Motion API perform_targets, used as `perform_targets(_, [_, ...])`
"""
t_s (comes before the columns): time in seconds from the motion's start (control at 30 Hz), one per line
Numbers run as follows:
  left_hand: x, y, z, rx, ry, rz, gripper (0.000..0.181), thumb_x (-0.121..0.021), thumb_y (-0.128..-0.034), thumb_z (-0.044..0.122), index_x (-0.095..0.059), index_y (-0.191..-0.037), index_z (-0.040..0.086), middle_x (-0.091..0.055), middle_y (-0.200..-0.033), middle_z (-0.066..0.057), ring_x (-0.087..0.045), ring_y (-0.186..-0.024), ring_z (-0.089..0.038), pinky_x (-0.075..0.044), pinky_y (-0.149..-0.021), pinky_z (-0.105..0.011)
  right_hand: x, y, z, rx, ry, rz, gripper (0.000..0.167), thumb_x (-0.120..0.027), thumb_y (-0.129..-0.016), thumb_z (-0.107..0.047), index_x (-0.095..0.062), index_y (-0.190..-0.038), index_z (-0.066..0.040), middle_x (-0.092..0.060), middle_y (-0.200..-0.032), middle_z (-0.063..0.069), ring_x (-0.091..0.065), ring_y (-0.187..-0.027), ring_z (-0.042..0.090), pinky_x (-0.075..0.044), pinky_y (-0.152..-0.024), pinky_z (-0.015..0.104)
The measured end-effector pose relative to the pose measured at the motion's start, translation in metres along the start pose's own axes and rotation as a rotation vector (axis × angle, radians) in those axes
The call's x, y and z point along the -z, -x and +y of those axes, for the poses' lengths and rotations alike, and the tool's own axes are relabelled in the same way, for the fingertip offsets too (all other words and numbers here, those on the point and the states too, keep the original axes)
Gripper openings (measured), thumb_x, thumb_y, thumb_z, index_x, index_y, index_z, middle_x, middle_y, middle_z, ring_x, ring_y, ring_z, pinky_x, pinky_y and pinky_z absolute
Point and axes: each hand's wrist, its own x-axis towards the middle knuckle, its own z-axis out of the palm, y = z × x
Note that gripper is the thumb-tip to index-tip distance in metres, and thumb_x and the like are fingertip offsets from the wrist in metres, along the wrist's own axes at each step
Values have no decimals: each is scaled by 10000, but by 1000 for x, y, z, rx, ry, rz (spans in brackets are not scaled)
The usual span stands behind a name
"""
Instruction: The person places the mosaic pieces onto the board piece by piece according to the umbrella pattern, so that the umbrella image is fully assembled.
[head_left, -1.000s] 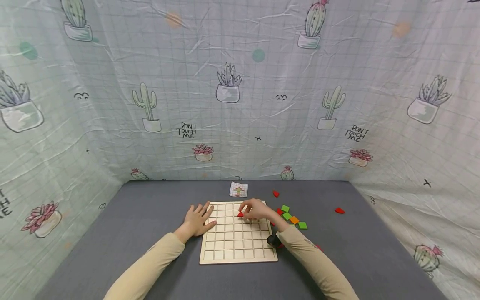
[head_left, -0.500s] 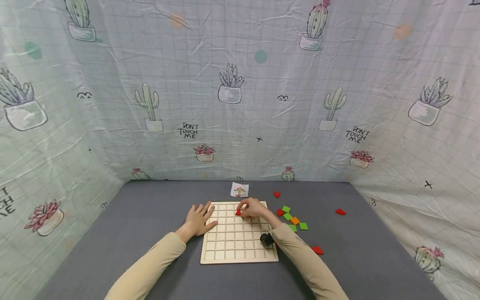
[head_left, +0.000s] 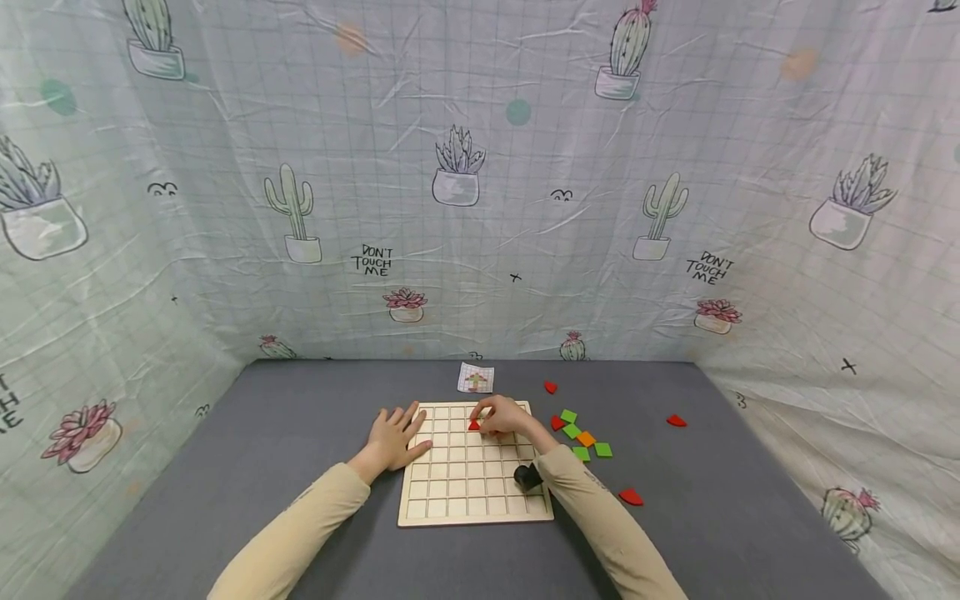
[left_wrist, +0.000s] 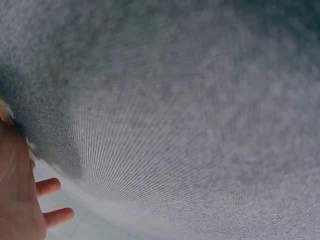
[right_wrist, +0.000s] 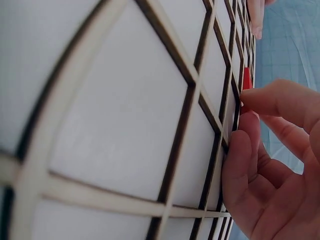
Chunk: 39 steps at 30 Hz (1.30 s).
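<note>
A pale wooden grid board [head_left: 457, 481] lies on the grey table. The left hand [head_left: 390, 442] rests with spread fingers on the board's left edge; in the left wrist view part of the left hand [left_wrist: 20, 190] shows at the lower left. Over the upper part of the board, the right hand [head_left: 506, 417] pinches a red piece [head_left: 475, 426]. In the right wrist view, thumb and finger of the right hand [right_wrist: 280, 145] meet at the red piece [right_wrist: 247, 79], low against the grid. The curled fingers partly hide it.
Behind the board lies a small picture card [head_left: 476, 378]. To its right are several green pieces [head_left: 603, 450], an orange piece [head_left: 586, 438] and several red pieces [head_left: 631, 497]. A black round object [head_left: 524, 477] is at the right wrist. Patterned cloth [head_left: 480, 292] hangs around the table.
The right hand has moved a little left and away from the body with the red piece, and its forearm has shifted left, uncovering a red piece on the right. The left hand stays in place.
</note>
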Motion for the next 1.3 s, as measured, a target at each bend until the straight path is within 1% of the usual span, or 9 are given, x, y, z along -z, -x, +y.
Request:
perform_targets(0.17, [1, 1, 0, -3, -7, -2, 650, -305, -905, 559, -305, -1402, 141, -264, -1467, -84, -347, -1284, -287, -265, -1006, -495, 1, -2, 0, -17, -7, -11, 235, -596, -804, 8, -637, -1029, -46, -633, -748, 252, -457, -497, 162, -361, -465, 260])
perform_targets(0.4, [1, 0, 0, -4, -5, 8, 650, -299, -907, 560, -303, -1404, 139, -270, -1464, -83, -347, -1278, -288, -267, -996, -493, 4, -19, 18, -13, -20, -38, 167, -666, -791, -120, -668, -953, -157, -635, -664, 71, -515, -498, 156, -443, -471, 294])
perform_targets(0.5, [0, 0, 0, -9, 7, 20, 646, -308, -909, 552, -310, -1400, 133, -283, -1458, -86, -354, -1272, -292, -269, -991, -498, 4, -13, 10, -27, -38, -28, 175, -643, -806, -96, -664, -977, -120, -636, -689, 123, -495, -499, 143, -445, -481, 286])
perform_targets(0.57, [1, 0, 1, -12, 6, 22, 644, -307, -909, 551, -310, -1401, 134, -285, -1457, -85, -357, -1271, -292, -268, -989, -501, 8, 4, -11, -65, -52, -30, 219, -603, -818, -30, -640, -1034, -37, -633, -775, 232, -486, -524, 165, -454, -522, 315])
perform_targets(0.7, [1, -1, 2, -11, 10, 21, 648, -302, -908, 555, -310, -1400, 134, -282, -1459, -85, -352, -1274, -292, -264, -991, -505, 11, 10, -12, -34, -94, -52, 258, -573, -842, -29, -598, -1094, 21, -623, -855, 283, -510, -558, 212, -466, -546, 340])
perform_targets(0.8, [1, -1, 2, -7, 11, 14, 645, -304, -909, 552, -306, -1402, 135, -274, -1462, -86, -346, -1279, -293, -258, -998, -505, 11, 1, 1, -29, -120, -61, 250, -583, -845, -54, -602, -1088, 1, -639, -854, 246, -552, -592, 274, -491, -555, 352])
perform_targets(0.9, [1, 0, 2, -10, 21, 12, 640, -309, -911, 545, -312, -1398, 129, -277, -1460, -92, -344, -1280, -297, -256, -1000, -507, 12, 3, 1, -22, -120, -58, 247, -588, -844, -60, -607, -1083, -4, -652, -890, 223, -595, -648, 296, -508, -583, 362])
perform_targets(1.17, [3, 2, 1, -9, 26, 8, 643, -306, -914, 543, -301, -1404, 126, -267, -1464, -94, -340, -1284, -301, -254, -1005, -510, 16, 9, 0, 33, -105, -22, 260, -583, -841, -41, -604, -1091, 27, -646, -854, 255, -484, -517, 183, -413, -505, 299])
perform_targets(1.3, [2, 2, 0, -7, 23, -1, 654, -301, -911, 551, -290, -1408, 127, -256, -1469, -94, -335, -1288, -302, -250, -1009, -512, 18, 14, 1, 61, -107, -17, 245, -567, -849, -38, -605, -1079, 36, -628, -827, 265, -444, -498, 187, -386, -494, 291])
